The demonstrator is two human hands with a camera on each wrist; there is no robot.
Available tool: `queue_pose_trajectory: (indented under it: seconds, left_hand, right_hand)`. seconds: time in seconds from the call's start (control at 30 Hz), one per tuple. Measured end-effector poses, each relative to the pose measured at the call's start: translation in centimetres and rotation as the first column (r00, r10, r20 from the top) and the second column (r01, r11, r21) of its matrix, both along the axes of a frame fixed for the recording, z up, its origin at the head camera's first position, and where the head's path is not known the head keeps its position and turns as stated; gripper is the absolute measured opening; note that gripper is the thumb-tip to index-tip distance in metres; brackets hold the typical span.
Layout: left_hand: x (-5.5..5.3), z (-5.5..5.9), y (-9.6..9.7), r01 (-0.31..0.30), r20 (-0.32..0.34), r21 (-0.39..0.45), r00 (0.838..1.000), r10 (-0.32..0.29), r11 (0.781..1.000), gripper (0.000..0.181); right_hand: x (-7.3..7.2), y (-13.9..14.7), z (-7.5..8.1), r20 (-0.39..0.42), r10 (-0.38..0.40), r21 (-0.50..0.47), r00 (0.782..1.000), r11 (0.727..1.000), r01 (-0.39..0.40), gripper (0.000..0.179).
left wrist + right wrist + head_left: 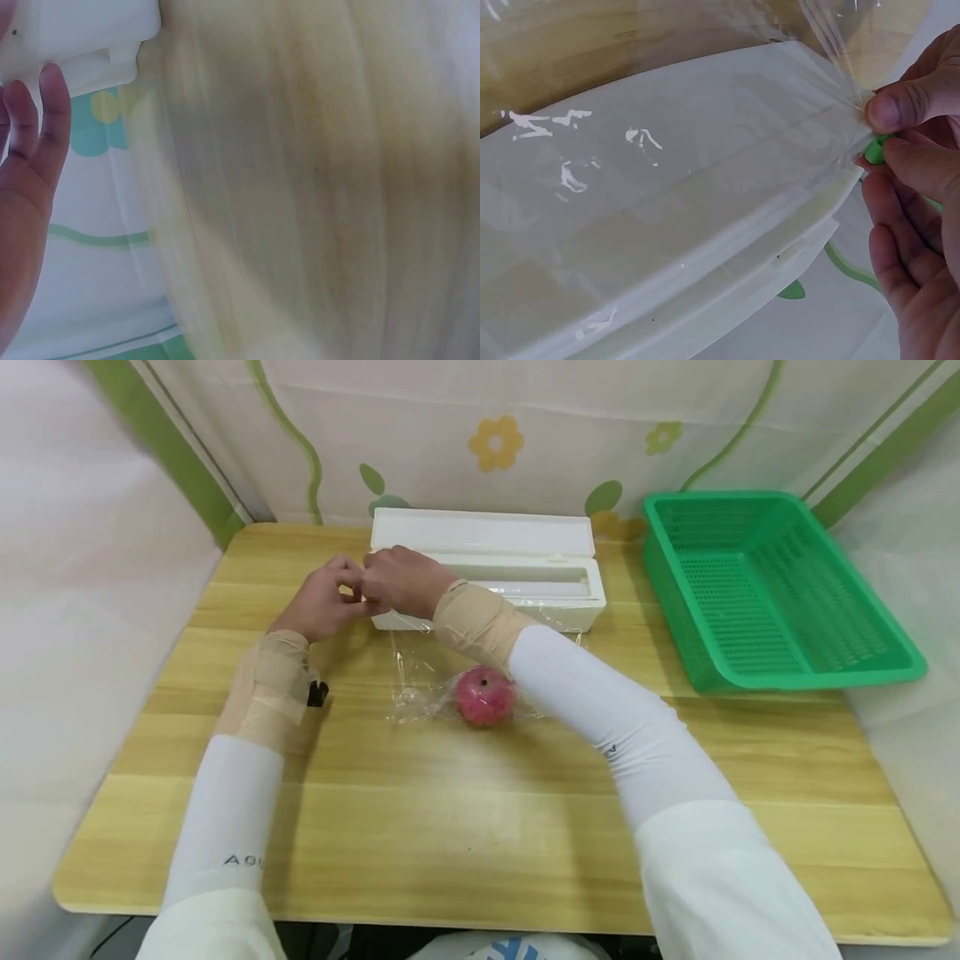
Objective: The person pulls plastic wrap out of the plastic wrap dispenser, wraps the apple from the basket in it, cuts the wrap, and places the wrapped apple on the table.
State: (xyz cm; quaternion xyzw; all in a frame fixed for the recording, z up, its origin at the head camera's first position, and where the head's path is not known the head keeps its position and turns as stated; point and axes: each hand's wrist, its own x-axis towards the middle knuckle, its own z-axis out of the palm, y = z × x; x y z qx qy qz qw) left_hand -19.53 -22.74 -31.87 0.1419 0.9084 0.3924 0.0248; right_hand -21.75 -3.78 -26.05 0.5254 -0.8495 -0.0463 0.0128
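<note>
A white plastic-film dispenser box (525, 614) lies at the back of the table with its lid (480, 533) raised. Clear plastic film (652, 150) stretches from it toward the person, around a pink round fruit (485, 697) with a dark spot on top. Both hands meet at the box's left end. My right hand (408, 581) pinches a small green slider (875, 150) between thumb and fingers. Just beside it, my left hand (322, 602) pinches the gathered film corner; its outer fingers (54, 112) extend by the box in the left wrist view.
An open green plastic basket (825, 681) stands at the back right of the wooden table (465, 827). A patterned curtain (555, 468) hangs behind the table. A small black object (317, 693) shows beside the left wrist.
</note>
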Motion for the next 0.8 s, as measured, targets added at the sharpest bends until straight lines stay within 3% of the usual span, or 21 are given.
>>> queue_pose_trajectory:
  seconds: [0.2,0.5,0.8]
  left_hand:
    - [-0.5,0.4,0.8,0.035,-0.016,-0.036,0.999,-0.036,0.999,0.024]
    - [-0.4,0.6,1.3,0.046,-0.003,-0.039,0.999,-0.047,0.998,0.024]
    - [-0.8,0.8,1.1,0.061,-0.011,-0.064,0.998,-0.062,0.996,0.025]
  right_hand:
    - [-0.2,1.4,0.2,0.034,-0.016,-0.016,0.999,1.0,0.017,0.027]
    - [-0.2,2.5,0.3,0.035,-0.001,0.002,0.999,1.0,0.001,0.027]
    - [-0.6,6.2,0.6,0.137,-0.001,-0.041,0.991,0.999,0.006,0.025]
